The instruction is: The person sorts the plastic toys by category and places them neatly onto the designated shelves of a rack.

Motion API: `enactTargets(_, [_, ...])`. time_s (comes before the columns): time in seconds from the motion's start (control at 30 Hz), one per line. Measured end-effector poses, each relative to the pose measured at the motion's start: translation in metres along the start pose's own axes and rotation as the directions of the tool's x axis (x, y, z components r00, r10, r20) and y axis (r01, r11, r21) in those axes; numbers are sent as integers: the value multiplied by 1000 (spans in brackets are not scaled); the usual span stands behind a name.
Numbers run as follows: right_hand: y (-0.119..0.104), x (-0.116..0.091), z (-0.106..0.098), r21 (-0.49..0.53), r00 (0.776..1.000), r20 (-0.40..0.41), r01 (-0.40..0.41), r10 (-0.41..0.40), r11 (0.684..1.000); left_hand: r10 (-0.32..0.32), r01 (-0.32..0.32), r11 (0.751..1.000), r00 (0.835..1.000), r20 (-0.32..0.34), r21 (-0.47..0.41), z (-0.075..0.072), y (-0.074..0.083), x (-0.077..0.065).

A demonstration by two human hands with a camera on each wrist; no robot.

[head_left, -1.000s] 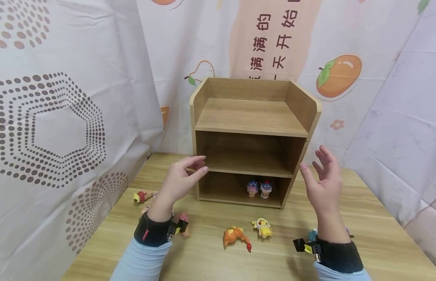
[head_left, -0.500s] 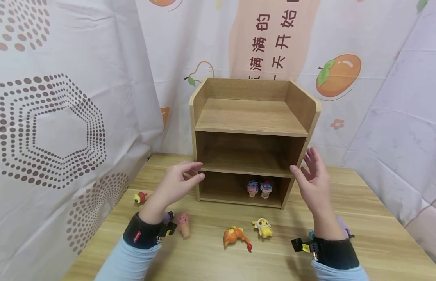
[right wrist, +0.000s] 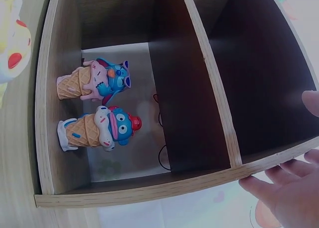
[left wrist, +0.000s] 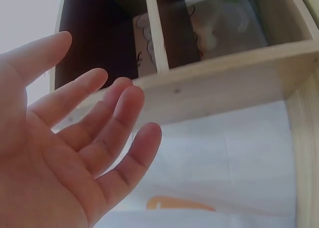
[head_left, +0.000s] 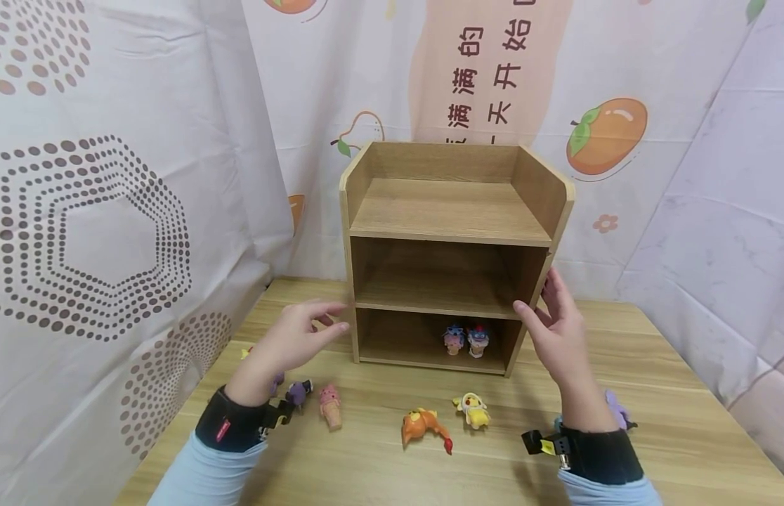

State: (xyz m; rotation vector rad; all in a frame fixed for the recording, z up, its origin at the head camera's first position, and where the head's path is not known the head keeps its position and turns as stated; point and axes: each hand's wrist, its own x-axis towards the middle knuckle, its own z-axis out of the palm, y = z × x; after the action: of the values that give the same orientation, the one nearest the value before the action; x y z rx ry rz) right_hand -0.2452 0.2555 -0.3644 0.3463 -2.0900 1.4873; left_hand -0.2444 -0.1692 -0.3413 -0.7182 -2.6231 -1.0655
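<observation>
A small wooden shelf unit [head_left: 452,240] stands on the table, with two ice-cream-cone figurines upright in its bottom compartment: a pink-topped one [right wrist: 94,80] and a white-topped one [right wrist: 99,127] with a blue head and red cap. Just beside the unit's left side hovers my left hand [head_left: 297,337], fingers loosely bent and holding nothing. My right hand [head_left: 559,341] is at the right side panel; its fingers lie along the panel's outer side and seem to touch the edge, while the thumb is in front of the opening. Firm contact cannot be made out.
In front of the unit lie an orange figurine [head_left: 423,424], a yellow figurine [head_left: 474,410] and a pink ice-cream-cone figurine [head_left: 331,406]. A purple figurine [head_left: 297,393] and others are partly hidden by my left arm; another purple one [head_left: 615,409] lies behind my right wrist.
My right hand has moved left, up to the unit's right side panel. My left hand has drifted left and slightly down, uncovering the pink cone figurine. The shelf unit and figurines stay put.
</observation>
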Motion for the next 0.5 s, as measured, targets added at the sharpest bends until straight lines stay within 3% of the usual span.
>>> enactTargets(0.5, [2, 2, 0, 4, 1000, 17, -8, 8, 1000, -98, 105, 988, 993, -62, 116, -28, -25, -6])
